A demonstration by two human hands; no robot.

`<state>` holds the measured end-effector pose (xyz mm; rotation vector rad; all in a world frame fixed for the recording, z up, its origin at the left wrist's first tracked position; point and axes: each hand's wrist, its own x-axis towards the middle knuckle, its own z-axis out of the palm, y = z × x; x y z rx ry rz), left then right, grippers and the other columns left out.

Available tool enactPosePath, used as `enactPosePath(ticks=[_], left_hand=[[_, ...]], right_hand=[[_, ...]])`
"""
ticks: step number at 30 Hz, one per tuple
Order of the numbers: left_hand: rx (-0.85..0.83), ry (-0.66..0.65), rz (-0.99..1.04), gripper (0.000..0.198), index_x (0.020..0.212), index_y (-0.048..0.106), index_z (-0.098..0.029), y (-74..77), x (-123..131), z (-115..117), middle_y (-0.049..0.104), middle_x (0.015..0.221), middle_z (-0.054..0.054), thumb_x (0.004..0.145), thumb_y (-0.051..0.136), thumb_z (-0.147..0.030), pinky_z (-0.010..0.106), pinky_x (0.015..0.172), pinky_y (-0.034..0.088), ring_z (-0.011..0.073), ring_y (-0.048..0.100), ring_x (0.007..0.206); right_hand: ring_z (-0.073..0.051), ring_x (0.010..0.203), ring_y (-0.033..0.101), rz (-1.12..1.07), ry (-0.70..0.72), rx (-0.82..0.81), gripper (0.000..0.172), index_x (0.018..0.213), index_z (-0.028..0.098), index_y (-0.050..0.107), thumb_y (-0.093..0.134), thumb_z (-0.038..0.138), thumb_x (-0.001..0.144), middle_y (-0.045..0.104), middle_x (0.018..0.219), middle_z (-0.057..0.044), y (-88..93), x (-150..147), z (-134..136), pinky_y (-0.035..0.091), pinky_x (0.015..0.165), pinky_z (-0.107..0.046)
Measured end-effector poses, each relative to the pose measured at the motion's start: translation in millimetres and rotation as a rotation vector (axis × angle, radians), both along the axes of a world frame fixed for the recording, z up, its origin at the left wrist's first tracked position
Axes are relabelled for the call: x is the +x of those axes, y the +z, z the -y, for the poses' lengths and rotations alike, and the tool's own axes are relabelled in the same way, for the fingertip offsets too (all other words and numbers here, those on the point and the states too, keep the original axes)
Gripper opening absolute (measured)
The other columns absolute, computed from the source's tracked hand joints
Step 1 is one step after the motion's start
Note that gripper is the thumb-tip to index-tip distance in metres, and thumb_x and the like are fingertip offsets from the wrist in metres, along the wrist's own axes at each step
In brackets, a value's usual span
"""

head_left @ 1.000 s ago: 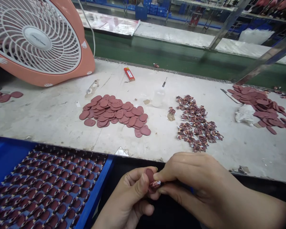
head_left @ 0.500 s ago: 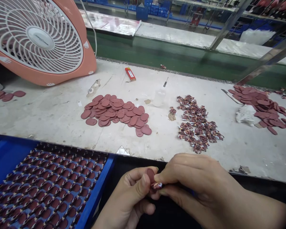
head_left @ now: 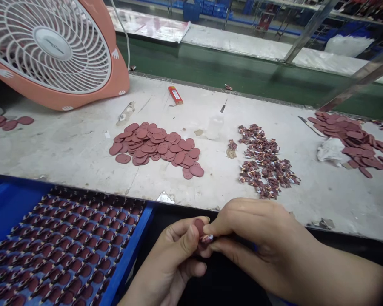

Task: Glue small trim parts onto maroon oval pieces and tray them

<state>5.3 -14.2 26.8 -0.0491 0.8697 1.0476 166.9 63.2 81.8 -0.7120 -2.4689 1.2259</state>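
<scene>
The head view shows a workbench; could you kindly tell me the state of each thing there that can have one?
Left hand: pinching a maroon oval disc.
Right hand: touching the same disc.
Blue tray: filled with rows of discs.
Red lighter: lying flat.

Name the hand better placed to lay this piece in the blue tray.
Left, probably: the left hand pinches the maroon disc and sits beside the tray's rim, while the right hand lies farther off, at the disc's other side.

salmon fan [head_left: 35,95] with white grille [head_left: 52,43]; dusky red oval patches [head_left: 153,146]; blue tray [head_left: 130,250], neat red rows [head_left: 70,255]
</scene>
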Motion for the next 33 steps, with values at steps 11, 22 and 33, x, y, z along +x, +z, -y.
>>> enactPosePath(ticks=[11,22,33], left_hand=[[0.001,0.010,0.140,0.023,0.089,0.075,-0.016,-16.0,-13,2,0.066,0.066,-0.002,0.071,0.079,-0.030,0.012,0.039,0.051,0.0068,0.062,0.055],[0.122,-0.023,0.191,0.034,0.086,0.074,-0.016,-18.5,-18,1,0.071,0.078,0.003,0.075,0.070,-0.048,0.015,0.041,0.056,0.0089,0.064,0.063],[0.330,0.280,-0.676,0.027,0.072,0.063,-0.018,-7.5,-25,13,0.061,0.067,-0.003,0.063,0.084,-0.031,0.016,0.051,0.040,0.0057,0.047,0.056]], right_hand=[[-0.010,0.090,0.056,-0.146,-0.077,0.031,0.041,0.123,0.016,0.056,0.073,0.016,0.086,0.063,0.103,0.000,2.1,-4,-3,0.044,0.082,-0.018],[-0.008,0.067,0.057,-0.227,-0.157,-0.068,0.015,0.104,0.018,0.067,0.065,0.015,0.090,0.064,0.081,0.001,-20.0,-19,4,0.044,0.057,-0.018],[-0.018,0.077,0.058,-0.297,-0.159,0.590,0.027,0.117,0.006,0.061,0.061,0.004,0.090,0.063,0.092,-0.011,-61.8,-45,23,0.049,0.062,-0.028]])
